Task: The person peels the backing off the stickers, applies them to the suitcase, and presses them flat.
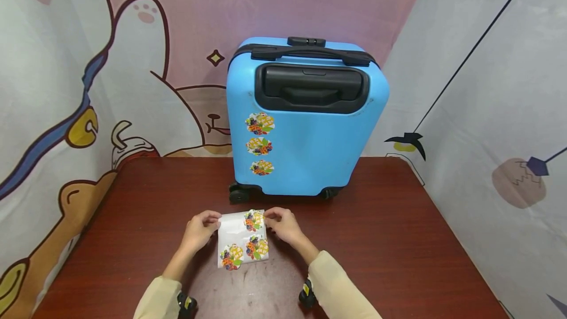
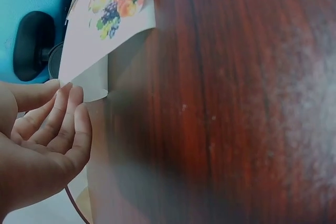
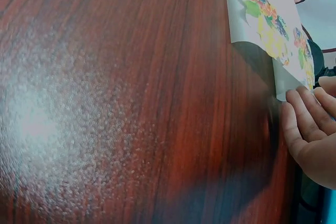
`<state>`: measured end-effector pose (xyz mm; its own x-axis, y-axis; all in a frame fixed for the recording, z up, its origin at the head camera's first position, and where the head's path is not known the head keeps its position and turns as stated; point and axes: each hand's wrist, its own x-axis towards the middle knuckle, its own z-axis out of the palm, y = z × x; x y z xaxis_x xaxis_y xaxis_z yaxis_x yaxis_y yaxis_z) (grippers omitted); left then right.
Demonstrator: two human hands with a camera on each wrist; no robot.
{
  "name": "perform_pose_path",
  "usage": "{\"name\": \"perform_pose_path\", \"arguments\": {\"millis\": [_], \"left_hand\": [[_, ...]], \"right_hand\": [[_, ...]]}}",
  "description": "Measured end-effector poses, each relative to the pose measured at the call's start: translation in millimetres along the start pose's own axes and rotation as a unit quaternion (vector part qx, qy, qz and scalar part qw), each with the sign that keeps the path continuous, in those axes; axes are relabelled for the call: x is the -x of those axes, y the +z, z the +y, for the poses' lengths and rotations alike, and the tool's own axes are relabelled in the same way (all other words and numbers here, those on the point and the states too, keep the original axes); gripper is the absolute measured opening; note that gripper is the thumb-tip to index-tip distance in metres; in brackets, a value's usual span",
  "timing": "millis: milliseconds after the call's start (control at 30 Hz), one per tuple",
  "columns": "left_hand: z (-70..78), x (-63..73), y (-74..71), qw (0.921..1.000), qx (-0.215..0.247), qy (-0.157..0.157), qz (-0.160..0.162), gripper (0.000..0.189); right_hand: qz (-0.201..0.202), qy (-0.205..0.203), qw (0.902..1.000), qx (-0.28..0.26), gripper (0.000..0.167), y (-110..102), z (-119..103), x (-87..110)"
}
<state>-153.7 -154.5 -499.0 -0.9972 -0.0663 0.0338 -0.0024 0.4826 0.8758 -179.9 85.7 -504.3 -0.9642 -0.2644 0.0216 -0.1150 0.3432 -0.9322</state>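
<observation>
A white sticker sheet (image 1: 231, 233) with three round fruit stickers is held between both hands over the table, in front of a blue suitcase (image 1: 310, 151). My left hand (image 1: 198, 230) pinches the sheet's upper left corner between thumb and fingertips; the left wrist view shows the same left hand (image 2: 47, 129) at that corner. At the upper right corner, my right hand (image 1: 285, 225) pinches the edge beside a fruit sticker (image 1: 254, 220). In the right wrist view the sheet (image 3: 270, 19) bends, with a folded part underneath. Three fruit stickers (image 1: 259, 146) run down the suitcase's left side.
The suitcase stands upright on black wheels (image 1: 239, 195) near the back of the brown table (image 1: 398, 250), its black handle (image 1: 310, 53) on top. A cartoon-printed cloth (image 1: 186, 23) hangs behind and along the sides. Both wrists carry small black cameras (image 1: 306, 294).
</observation>
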Motion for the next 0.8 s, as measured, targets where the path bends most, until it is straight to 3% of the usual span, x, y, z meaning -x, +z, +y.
{"name": "perform_pose_path", "arguments": {"millis": [433, 800], "left_hand": [[12.9, 3.0, 0.6, 0.9992, -0.005, 0.031, 0.023, 0.011], [23.7, 8.0, -2.4, 0.9972, 0.002, 0.065, 0.038, 0.012]], "right_hand": [[0.057, -0.038, 0.9976, 0.002, 0.015, -3.2, -14.6, 3.6], [0.057, -0.048, 0.9969, -0.024, 0.018, -7.1, -18.9, 6.1]]}}
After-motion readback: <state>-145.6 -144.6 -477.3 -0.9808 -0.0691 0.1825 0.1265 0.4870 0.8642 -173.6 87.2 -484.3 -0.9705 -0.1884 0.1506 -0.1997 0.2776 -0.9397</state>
